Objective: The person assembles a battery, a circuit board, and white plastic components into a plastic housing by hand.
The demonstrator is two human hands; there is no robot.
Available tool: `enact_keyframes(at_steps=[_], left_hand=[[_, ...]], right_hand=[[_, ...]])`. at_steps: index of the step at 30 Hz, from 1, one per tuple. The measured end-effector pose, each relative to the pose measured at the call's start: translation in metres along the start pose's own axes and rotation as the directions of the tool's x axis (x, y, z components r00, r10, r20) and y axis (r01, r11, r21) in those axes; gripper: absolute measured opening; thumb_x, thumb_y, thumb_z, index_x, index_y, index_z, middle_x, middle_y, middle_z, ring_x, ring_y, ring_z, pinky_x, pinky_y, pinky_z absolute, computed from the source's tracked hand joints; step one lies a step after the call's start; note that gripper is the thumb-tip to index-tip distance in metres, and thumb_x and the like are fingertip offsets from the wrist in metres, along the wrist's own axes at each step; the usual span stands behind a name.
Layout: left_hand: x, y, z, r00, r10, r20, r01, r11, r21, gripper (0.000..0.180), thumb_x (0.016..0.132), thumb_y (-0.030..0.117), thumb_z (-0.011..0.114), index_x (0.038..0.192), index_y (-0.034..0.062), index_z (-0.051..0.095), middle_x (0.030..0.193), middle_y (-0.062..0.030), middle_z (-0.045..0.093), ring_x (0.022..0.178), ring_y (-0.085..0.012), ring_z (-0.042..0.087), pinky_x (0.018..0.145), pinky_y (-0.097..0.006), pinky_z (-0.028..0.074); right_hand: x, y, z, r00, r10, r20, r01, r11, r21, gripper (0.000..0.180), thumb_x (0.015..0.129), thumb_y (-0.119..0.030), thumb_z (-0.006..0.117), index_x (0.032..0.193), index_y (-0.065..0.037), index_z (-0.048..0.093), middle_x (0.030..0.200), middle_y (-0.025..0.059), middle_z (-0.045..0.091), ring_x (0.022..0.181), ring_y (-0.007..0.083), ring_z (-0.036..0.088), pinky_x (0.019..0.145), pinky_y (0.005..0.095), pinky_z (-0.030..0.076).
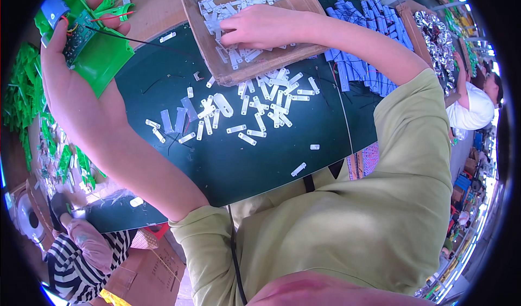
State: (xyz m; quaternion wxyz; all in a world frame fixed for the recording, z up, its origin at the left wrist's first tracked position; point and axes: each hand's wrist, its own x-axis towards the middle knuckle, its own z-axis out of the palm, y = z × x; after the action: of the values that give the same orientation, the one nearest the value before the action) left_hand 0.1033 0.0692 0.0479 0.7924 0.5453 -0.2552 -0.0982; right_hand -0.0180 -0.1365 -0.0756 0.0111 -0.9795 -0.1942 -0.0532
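My left hand (64, 81), at the upper left, grips a green plastic housing (103, 64). Inside the housing sit a green circuit board (78, 37) and a blue block (53, 7), with red and black wires sticking out. My right hand (258, 26) reaches into a shallow cardboard box (239, 77) at the top centre. Its fingers are bent together among small white plastic strips (251, 1) with holes at their ends; whatever they pinch is hidden. More loose white strips (279, 97) lie on the dark green table (217, 167) in front of the box.
Blue cylinders with black wires (369, 40) are heaped right of the box. Green plastic housings (24, 97) pile up at the far left. Translucent pieces (180, 120) lie mid-table. A person in striped clothing (68, 257) is at lower left, another in white (472, 110) at right.
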Motion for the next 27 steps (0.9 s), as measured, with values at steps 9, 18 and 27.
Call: enact_keyframes(at_steps=[9,18,27], left_hand=[[-0.003,0.003,0.001,1.0,-0.024,-0.001,0.024,1.0,0.011,0.035,0.092,0.015,0.04,0.118,-0.0075,0.044,0.108,-0.0218,0.058,0.082,-0.0222,0.059,0.083,-0.038,0.048],[-0.005,0.002,0.003,1.0,-0.007,0.002,0.006,0.999,0.039,0.034,0.091,0.016,0.04,0.114,-0.0082,0.049,0.105,-0.0203,0.06,0.078,-0.0211,0.061,0.076,-0.035,0.052],[-0.004,-0.001,0.003,0.999,-0.02,0.028,0.02,1.0,0.005,0.031,0.091,0.013,0.041,0.111,-0.0094,0.049,0.104,-0.0217,0.06,0.076,-0.021,0.061,0.075,-0.035,0.052]], right_hand=[[-0.008,-0.004,-0.009,0.995,0.078,0.061,-0.081,0.996,0.045,0.013,0.08,-0.011,0.056,0.092,-0.007,0.055,0.085,0.0087,0.053,0.08,0.0254,0.058,0.071,0.0369,0.048],[0.009,-0.02,-0.017,0.935,0.262,0.241,-0.293,0.951,0.101,0.016,0.075,-0.012,0.059,0.085,0.0,0.057,0.082,0.0157,0.059,0.079,0.0319,0.062,0.067,0.0412,0.05],[0.01,-0.025,-0.008,0.947,0.302,0.114,-0.303,0.953,-0.007,0.016,0.073,-0.003,0.055,0.089,0.0,0.056,0.075,0.017,0.062,0.074,0.0335,0.064,0.063,0.0414,0.051]])
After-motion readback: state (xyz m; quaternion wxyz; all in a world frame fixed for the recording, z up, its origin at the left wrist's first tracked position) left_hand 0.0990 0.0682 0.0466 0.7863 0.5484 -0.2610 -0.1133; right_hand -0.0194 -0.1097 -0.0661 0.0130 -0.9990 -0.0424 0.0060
